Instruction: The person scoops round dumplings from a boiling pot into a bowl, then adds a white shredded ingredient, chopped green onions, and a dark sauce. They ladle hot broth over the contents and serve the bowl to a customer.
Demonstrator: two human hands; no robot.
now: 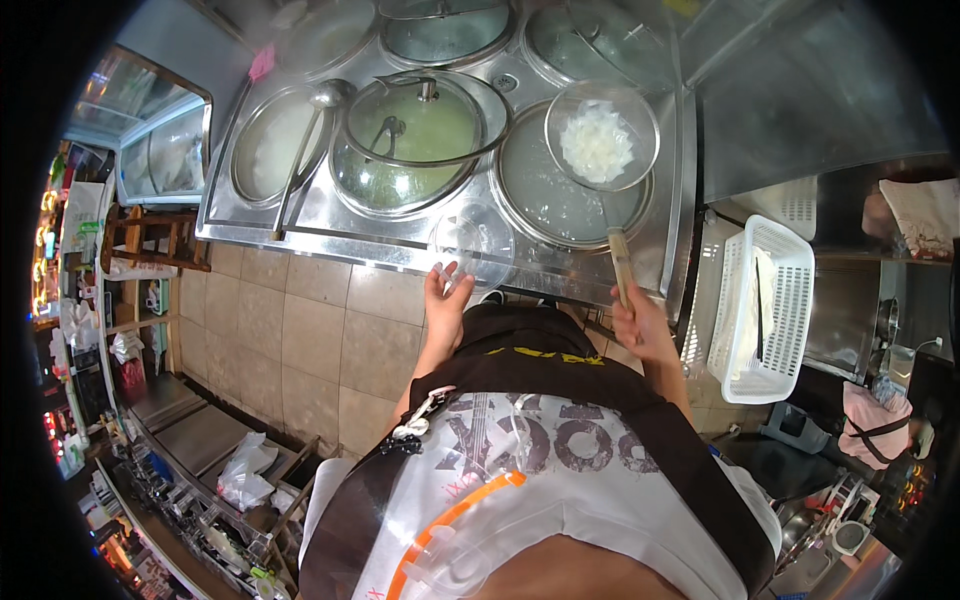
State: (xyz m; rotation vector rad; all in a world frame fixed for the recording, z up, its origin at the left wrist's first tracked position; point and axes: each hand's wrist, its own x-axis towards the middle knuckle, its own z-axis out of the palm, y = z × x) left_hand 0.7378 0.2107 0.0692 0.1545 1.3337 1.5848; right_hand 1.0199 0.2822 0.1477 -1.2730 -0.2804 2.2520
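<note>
My right hand (643,322) grips the wooden handle of a round wire-mesh skimmer (621,266). White, translucent flat pieces (597,142), perhaps noodle sheets, lie heaped in its mesh. The skimmer is held above an uncovered round pot (529,176) of cloudy liquid, set into the steel counter. At the counter's front edge, my left hand (446,307) pinches the near rim of a clear round plastic bowl (484,240). Nothing shows inside that bowl. Just left of the skimmer pot, a glass lid (431,150) sits askew over a pot of greenish liquid (397,191).
A steel ladle (298,161) rests across a pot of whitish liquid (262,150) at the left. Several lidded pots line the back of the steel counter (315,232). A white perforated basket (802,300) stands to the right, holding pale cloth-like material and a black stick.
</note>
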